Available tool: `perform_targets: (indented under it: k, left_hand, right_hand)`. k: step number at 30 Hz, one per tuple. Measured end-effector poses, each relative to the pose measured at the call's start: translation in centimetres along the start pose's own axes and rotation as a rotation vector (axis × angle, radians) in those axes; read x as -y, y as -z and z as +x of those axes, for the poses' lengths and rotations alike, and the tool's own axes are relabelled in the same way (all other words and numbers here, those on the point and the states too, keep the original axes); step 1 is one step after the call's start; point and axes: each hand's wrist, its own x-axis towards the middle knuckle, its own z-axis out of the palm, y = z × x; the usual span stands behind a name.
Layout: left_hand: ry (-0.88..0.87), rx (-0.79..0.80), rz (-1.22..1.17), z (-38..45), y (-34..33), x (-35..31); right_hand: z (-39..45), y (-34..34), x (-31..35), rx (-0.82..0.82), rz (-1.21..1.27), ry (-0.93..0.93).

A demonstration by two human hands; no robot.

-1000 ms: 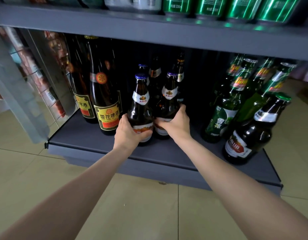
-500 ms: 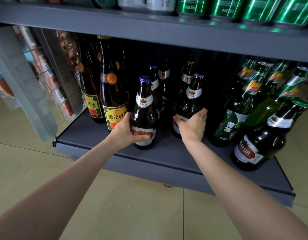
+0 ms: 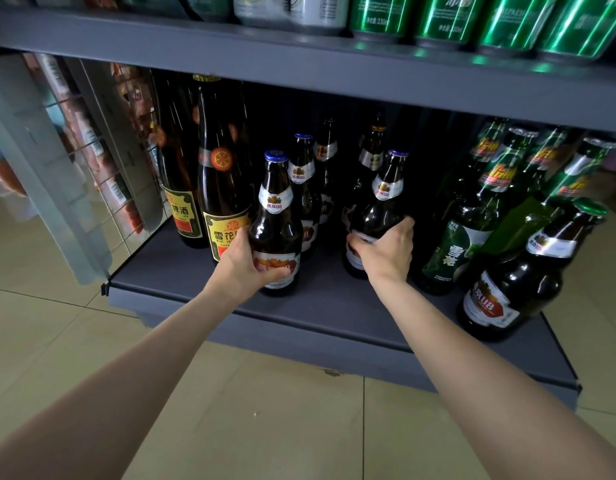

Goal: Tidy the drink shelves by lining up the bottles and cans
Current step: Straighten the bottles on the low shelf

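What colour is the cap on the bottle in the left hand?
Blue, on the brown glass bottle held by the left hand; head view, the only one.

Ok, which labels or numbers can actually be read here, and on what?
"燕京U8": neck label of the left-held bottle
"燕京U8": front right bottle
"雪花", "XUE HUA": tall yellow-label bottle
"雪花": green bottle
"330ml": green can
Fine print everywhere: too small.

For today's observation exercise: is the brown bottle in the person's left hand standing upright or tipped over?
Upright. The brown bottle stands with its base on the shelf and its blue cap on top, while the left hand grips its lower body.
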Motion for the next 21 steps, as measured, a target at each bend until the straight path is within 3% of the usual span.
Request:
perform_targets:
  k: [4,7,13,21]
  left_hand:
    - [-0.059,-0.264,0.021,-1.9,-1.3,-0.5]
    - [-0.07,-0.356,-0.006,-2.3,-1.4,-1.1]
    - [0.145,-0.157,-0.179,-1.9,-2.0,-0.7]
    - [0.228,-0.128,-0.183,-1.3,-3.1,0.0]
  right_hand:
    - [1.1,0.3,0.0,-0.046,0.004,-0.056]
    - [1.9,0.4,-0.2,-0.085,0.01,-0.081]
    - [2.9,-0.2,-0.2,-0.114,0.02,-0.119]
    - [3.6,-0.7,-1.2,-0.073,0.0,-0.164]
